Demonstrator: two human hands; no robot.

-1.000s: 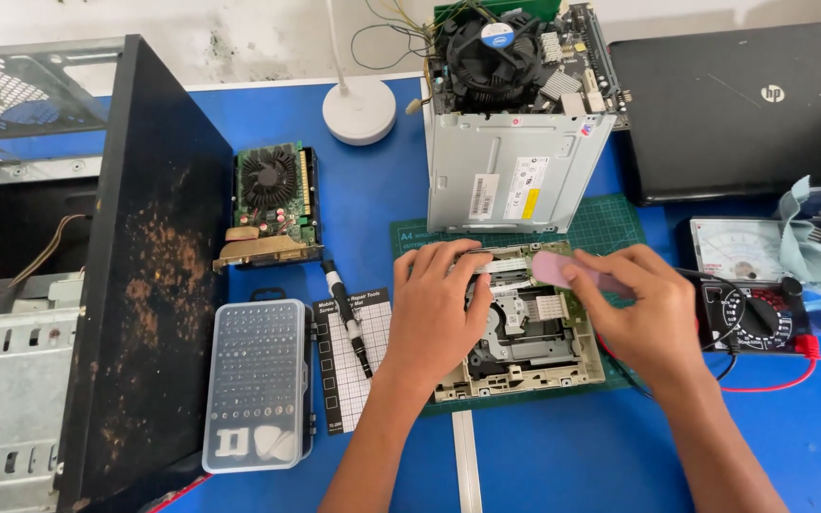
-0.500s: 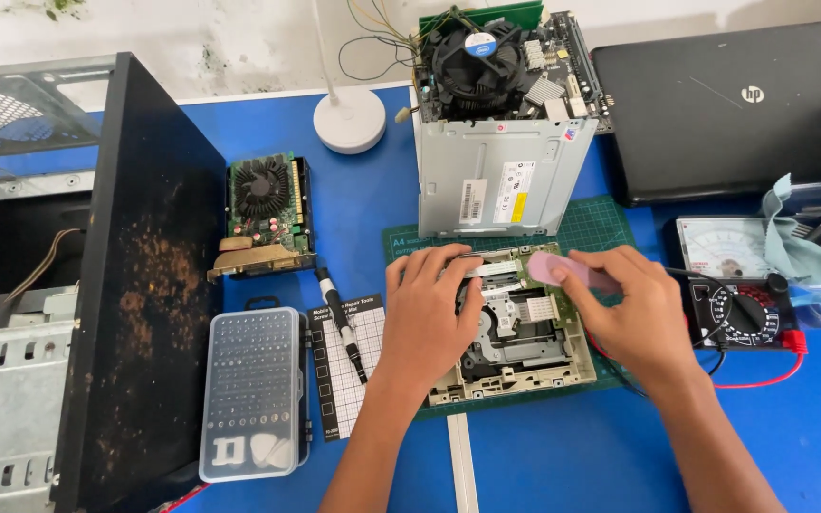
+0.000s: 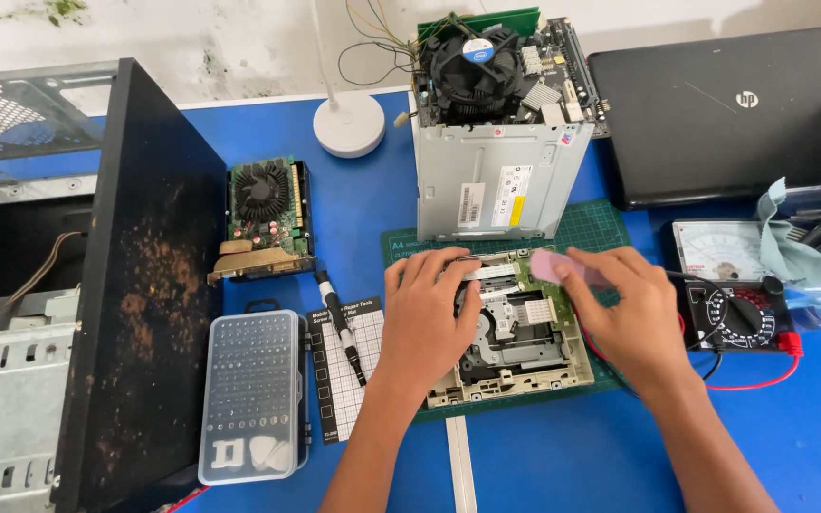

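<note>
An opened optical drive mechanism (image 3: 517,332) with its circuit board and ribbon cable exposed lies on a green cutting mat (image 3: 601,228). My left hand (image 3: 425,318) rests flat on the drive's left side, pressing it down. My right hand (image 3: 624,313) pinches a small pink eraser-like block (image 3: 551,266) against the drive's upper right part, near the green board.
A grey drive casing (image 3: 491,185) stands behind the mat, with a motherboard and fan (image 3: 475,62) above it. A black PC case (image 3: 68,285) fills the left. A graphics card (image 3: 263,218), bit set case (image 3: 254,394), screwdriver (image 3: 339,323), multimeter (image 3: 738,299), laptop (image 3: 734,104) and lamp base (image 3: 349,123) surround it.
Both hands stay on the drive; the right hand with the pink block has shifted only slightly over the board. The view has moved a little.
</note>
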